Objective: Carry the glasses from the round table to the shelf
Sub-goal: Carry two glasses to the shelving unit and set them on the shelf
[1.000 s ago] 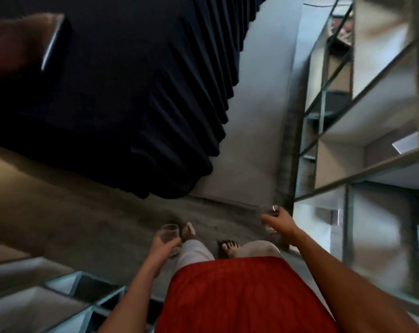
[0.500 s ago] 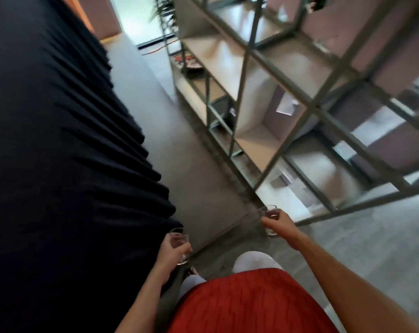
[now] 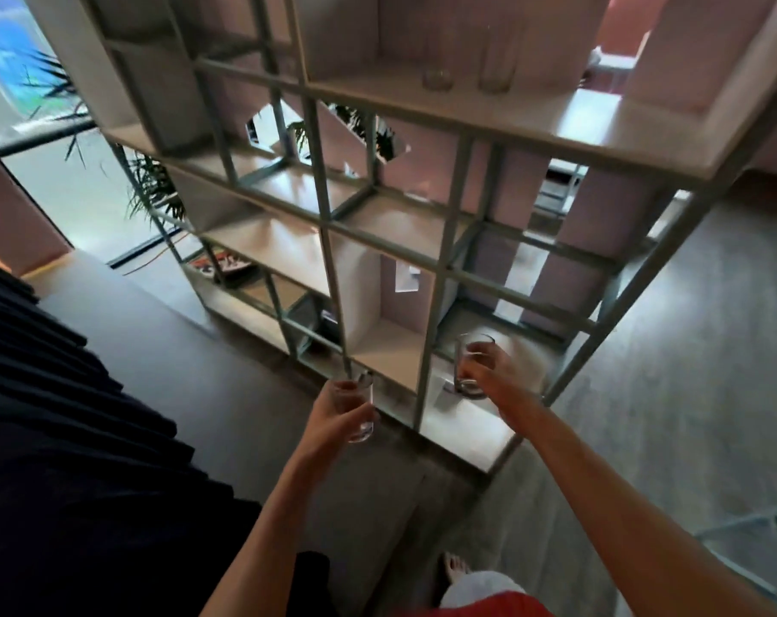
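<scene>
Apart, left hand grips glass, right hand another

The left hand gripped a clear glass low in front of the shelf. The right hand held a second glass before its lower right bays. Two blurred glasses stood on the shelf's upper board.

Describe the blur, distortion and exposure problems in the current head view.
Head view: the wide-angle lens bows the shelf bars. Blur smears the short glass and tall glass on its top board. It also softens the left glass in the left hand and the right glass in the right hand. The window is blown out, and the dark curtain shows little detail.
</scene>
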